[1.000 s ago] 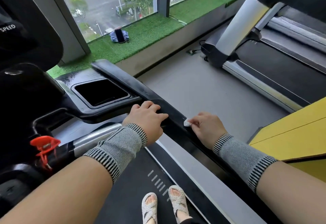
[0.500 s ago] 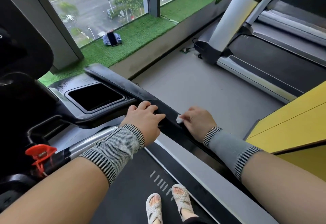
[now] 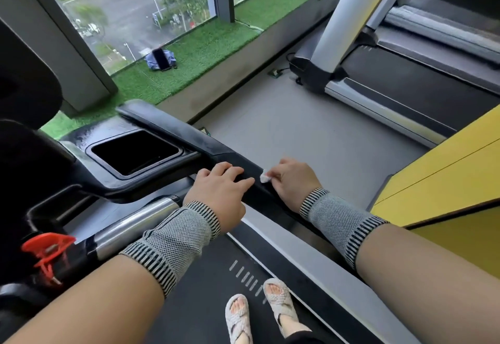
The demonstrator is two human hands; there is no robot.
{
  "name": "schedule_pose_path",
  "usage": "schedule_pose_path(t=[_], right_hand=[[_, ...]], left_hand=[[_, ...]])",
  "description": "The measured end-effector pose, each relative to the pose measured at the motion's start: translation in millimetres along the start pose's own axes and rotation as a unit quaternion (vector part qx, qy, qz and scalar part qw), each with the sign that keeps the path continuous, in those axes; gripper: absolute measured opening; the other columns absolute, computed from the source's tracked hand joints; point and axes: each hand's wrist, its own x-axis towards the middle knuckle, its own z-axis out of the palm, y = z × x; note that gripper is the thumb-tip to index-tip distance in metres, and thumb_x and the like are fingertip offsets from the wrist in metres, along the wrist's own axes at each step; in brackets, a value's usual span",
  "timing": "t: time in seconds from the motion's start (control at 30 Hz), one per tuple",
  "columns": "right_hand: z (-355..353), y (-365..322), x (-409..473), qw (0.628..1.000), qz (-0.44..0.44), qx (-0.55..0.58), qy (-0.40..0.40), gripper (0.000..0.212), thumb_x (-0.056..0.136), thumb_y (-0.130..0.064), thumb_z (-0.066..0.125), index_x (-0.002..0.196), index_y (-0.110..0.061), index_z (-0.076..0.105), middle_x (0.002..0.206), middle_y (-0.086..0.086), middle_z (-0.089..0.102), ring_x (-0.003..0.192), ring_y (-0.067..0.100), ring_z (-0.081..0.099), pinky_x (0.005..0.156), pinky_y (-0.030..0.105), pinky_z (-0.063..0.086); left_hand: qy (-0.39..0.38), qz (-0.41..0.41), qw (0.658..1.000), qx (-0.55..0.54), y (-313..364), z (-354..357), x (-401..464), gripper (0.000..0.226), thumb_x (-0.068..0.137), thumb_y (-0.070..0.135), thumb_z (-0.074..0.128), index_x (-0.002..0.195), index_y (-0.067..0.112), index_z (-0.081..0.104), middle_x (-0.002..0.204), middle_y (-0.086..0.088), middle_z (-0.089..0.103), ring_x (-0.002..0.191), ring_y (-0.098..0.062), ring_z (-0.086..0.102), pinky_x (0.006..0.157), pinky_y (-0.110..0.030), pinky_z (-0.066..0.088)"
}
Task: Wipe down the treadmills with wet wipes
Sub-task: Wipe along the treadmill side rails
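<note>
Fingers of the left hand lie straight, resting on the black plastic treadmill handrail. Just beside it, the right hand pinches a small crumpled white wet wipe against that rail.

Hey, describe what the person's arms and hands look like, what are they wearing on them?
Both forearms are bare. Each wrist wears a stretchy knit wrist sleeve, left and right, in a fine grey-and-white weave, with black-and-white striped ribbed bands at both ends. The left hand and right hand are bare: no gloves, and no rings or watch visible.
</note>
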Motion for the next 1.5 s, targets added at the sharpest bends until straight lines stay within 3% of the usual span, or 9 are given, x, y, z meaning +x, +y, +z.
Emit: schedule_pose_path(t=[0.27,0.37,0.47,0.6,0.7,0.8,1.1,1.27,1.5], right_hand=[[-7.1,13.7,-34.1,0.999,0.032,-0.008,-0.015,0.023,0.094,-0.022,0.052,0.104,-0.024,0.072,0.102,0.003,0.061,0.096,0.022,0.058,0.086,0.027,0.043],[-6.5,18.1,-52.3,0.99,0.092,0.066,0.079,0.016,0.09,-0.021,0.059,0.095,-0.019,0.074,0.083,-0.008,0.06,0.081,0.011,0.054,0.073,0.017,0.036],[-12.4,28.2,-79.4,0.917,0.232,0.253,0.201,0.011,0.085,-0.028,0.069,0.077,-0.022,0.071,0.065,-0.011,0.06,0.066,0.011,0.056,0.065,0.023,0.045],[-27.4,48.1,-127.0,0.793,0.351,0.404,0.29,0.007,0.086,-0.019,0.069,0.079,-0.021,0.068,0.072,-0.007,0.065,0.069,0.01,0.06,0.068,0.029,0.056],[-35.9,67.5,-176.1,0.766,0.4,0.386,0.323,0.004,0.089,-0.019,0.064,0.09,-0.016,0.067,0.079,-0.006,0.065,0.07,0.006,0.058,0.057,0.012,0.046],[-39.7,87.4,-222.7,0.747,0.44,0.356,0.348,0.009,0.091,-0.021,0.062,0.092,-0.014,0.066,0.083,-0.003,0.065,0.074,0.008,0.058,0.058,0.015,0.044],[-41.0,156.0,-343.0,0.77,0.505,0.2,0.335,0.019,0.092,-0.032,0.057,0.088,-0.015,0.065,0.073,-0.001,0.062,0.063,0.014,0.053,0.051,0.024,0.04],[-39.5,217.3,-394.0,0.765,0.562,0.084,0.303,0.015,0.094,-0.017,0.053,0.097,-0.015,0.068,0.085,0.003,0.068,0.07,0.018,0.053,0.057,0.025,0.032],[-15.9,226.8,-387.6,0.899,0.403,0.02,0.169,0.035,0.093,0.0,0.046,0.114,-0.018,0.068,0.101,0.003,0.059,0.1,0.021,0.049,0.074,0.023,0.032]], left_hand=[[0.014,0.0,1.0,-0.018,6.4,-5.6,3.7,0.053,0.093,0.037,0.042,0.145,0.036,0.032,0.153,0.006,0.027,0.144,-0.021,0.01,0.112,-0.045,0.019],[0.036,0.036,0.999,-0.01,16.2,-10.0,5.1,0.054,0.091,0.036,0.043,0.145,0.034,0.033,0.152,0.007,0.029,0.143,-0.02,0.013,0.112,-0.044,0.021],[0.065,0.096,0.993,-0.02,37.2,-15.8,11.9,0.054,0.089,0.036,0.045,0.142,0.033,0.036,0.149,0.009,0.033,0.14,-0.018,0.018,0.11,-0.042,0.023],[0.056,0.184,0.981,-0.014,84.8,-18.4,19.3,0.053,0.09,0.038,0.048,0.142,0.032,0.036,0.15,0.009,0.032,0.141,-0.017,0.017,0.111,-0.042,0.023],[0.047,0.238,0.97,-0.003,125.4,-17.0,18.0,0.055,0.09,0.042,0.049,0.143,0.031,0.036,0.15,0.009,0.033,0.141,-0.016,0.017,0.111,-0.041,0.023],[0.037,0.281,0.959,0.013,166.6,-14.7,10.0,0.055,0.091,0.046,0.049,0.142,0.031,0.037,0.149,0.01,0.034,0.141,-0.016,0.019,0.111,-0.04,0.025],[-0.001,0.373,0.926,0.058,294.4,-1.8,-8.1,0.052,0.093,0.048,0.048,0.141,0.029,0.041,0.149,0.009,0.037,0.137,-0.018,0.031,0.109,-0.041,0.03],[-0.022,0.366,0.928,0.072,345.6,17.0,-14.6,0.049,0.093,0.048,0.048,0.138,0.029,0.044,0.145,0.008,0.042,0.133,-0.018,0.036,0.106,-0.04,0.033],[-0.036,0.341,0.935,0.092,388.0,35.8,-18.6,0.041,0.092,0.048,0.046,0.129,0.032,0.051,0.133,0.008,0.052,0.123,-0.019,0.043,0.098,-0.039,0.035]])
